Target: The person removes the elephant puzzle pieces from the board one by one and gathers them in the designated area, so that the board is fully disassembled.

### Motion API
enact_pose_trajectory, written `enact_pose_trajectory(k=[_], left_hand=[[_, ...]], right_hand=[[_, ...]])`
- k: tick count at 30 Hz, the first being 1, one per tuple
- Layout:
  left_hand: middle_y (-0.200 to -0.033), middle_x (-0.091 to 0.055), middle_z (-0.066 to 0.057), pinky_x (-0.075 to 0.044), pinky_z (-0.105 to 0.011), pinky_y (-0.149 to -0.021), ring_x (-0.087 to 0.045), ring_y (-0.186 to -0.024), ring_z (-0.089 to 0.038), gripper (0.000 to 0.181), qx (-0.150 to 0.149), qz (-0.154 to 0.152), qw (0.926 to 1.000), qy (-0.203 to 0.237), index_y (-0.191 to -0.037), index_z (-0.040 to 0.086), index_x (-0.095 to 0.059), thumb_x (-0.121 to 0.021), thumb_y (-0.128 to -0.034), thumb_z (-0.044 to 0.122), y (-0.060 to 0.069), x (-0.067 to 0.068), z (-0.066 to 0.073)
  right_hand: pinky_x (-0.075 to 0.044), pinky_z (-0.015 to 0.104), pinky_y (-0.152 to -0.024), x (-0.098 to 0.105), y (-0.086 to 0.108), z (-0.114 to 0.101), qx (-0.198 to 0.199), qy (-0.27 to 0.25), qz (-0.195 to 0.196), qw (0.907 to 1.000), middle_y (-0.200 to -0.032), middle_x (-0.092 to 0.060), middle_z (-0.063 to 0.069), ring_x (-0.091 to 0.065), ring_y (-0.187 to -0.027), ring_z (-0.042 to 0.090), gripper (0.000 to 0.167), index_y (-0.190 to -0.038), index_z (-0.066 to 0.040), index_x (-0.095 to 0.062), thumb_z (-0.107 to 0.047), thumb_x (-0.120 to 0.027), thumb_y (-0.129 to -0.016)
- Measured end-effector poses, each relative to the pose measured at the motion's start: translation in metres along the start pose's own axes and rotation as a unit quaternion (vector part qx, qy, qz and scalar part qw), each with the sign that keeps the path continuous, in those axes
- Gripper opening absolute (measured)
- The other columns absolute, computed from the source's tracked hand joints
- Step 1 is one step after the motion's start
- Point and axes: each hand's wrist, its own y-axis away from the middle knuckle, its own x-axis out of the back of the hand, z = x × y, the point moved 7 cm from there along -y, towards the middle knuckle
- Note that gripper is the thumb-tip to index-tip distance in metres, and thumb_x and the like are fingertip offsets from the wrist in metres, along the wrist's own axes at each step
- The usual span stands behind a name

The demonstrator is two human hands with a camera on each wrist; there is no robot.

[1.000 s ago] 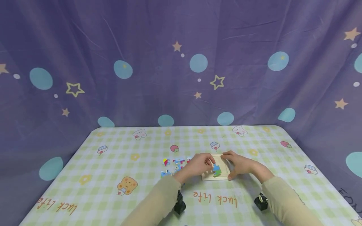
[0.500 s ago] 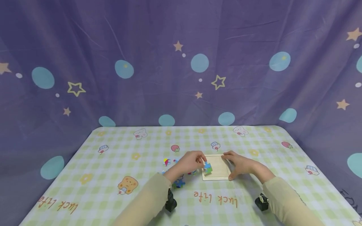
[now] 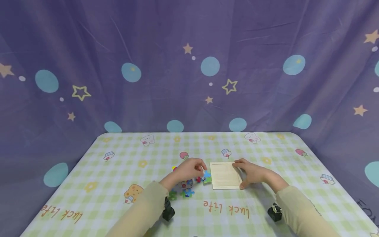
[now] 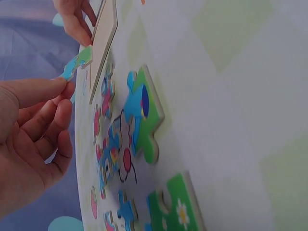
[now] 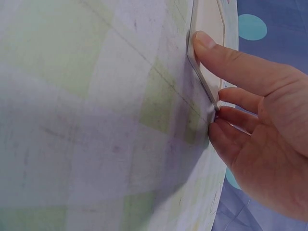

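My left hand (image 3: 189, 170) pinches a blue-and-green jigsaw piece (image 3: 207, 177) between thumb and fingertips, just off the left edge of a shallow wooden puzzle tray (image 3: 225, 177). In the left wrist view the piece (image 4: 79, 61) is tilted, its green end close to the tray's rim; whether they touch I cannot tell. The tray's inside is bare wood. My right hand (image 3: 254, 172) grips the tray's right side, thumb at the near corner and fingers at the far one. The right wrist view shows that thumb (image 5: 207, 41) lying over the rim.
Several loose jigsaw pieces (image 4: 144, 115) lie on the checked tablecloth (image 3: 118, 174) left of the tray, partly hidden by my left hand and forearm in the head view. Behind the table hangs a purple curtain (image 3: 165, 92).
My left hand has carried the pinched piece leftward, from above the tray to beyond its left edge, uncovering the tray's inside. The right hand has kept its grip in place.
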Motion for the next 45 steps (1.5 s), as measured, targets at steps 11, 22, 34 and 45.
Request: enact_pose_trajectory(k=[11,22,34,45], left_hand=[[-0.074,-0.062,0.001,-0.046,-0.023,-0.062,-0.058,-0.066,-0.009,0.011,-0.012,-0.024,0.9996,-0.009,-0.093,0.005,-0.065,-0.062,-0.0821,0.005,0.014,0.003,-0.003],[-0.07,-0.064,0.001,-0.045,-0.022,-0.063,-0.057,-0.064,-0.009,0.011,-0.014,-0.058,0.9982,-0.007,-0.085,0.009,-0.066,-0.065,-0.0782,0.001,0.019,-0.005,-0.008],[-0.07,-0.063,0.004,-0.045,-0.021,-0.055,-0.055,-0.058,-0.009,0.01,-0.01,-0.088,0.996,-0.01,-0.085,0.01,-0.067,-0.067,-0.0772,0.003,0.023,-0.014,-0.009],[-0.067,-0.061,0.003,-0.043,-0.021,-0.05,-0.05,-0.051,-0.01,0.009,-0.002,-0.08,0.9967,-0.008,-0.086,0.008,-0.066,-0.066,-0.0784,0.004,0.025,-0.016,-0.011]], right_hand=[[-0.03,0.053,-0.099,0.0,-0.001,-0.001,-0.007,-0.002,0.001,1.0,-0.144,-0.021,0.021,-0.025,-0.13,0.04,0.09,-0.138,0.001,-0.033,-0.02,-0.081,-0.064],[-0.03,0.053,-0.099,0.0,-0.002,0.001,-0.003,-0.006,0.0,1.0,-0.145,-0.02,0.021,-0.024,-0.131,0.04,0.092,-0.138,0.001,-0.032,-0.022,-0.081,-0.064],[-0.03,0.053,-0.099,0.001,0.0,0.0,0.0,-0.001,0.003,1.0,-0.145,-0.02,0.021,-0.024,-0.131,0.04,0.09,-0.138,0.001,-0.033,-0.022,-0.081,-0.065],[-0.03,0.054,-0.099,0.001,-0.001,0.001,-0.002,0.003,0.002,1.0,-0.145,-0.02,0.021,-0.024,-0.131,0.041,0.091,-0.138,0.001,-0.032,-0.021,-0.081,-0.065]])
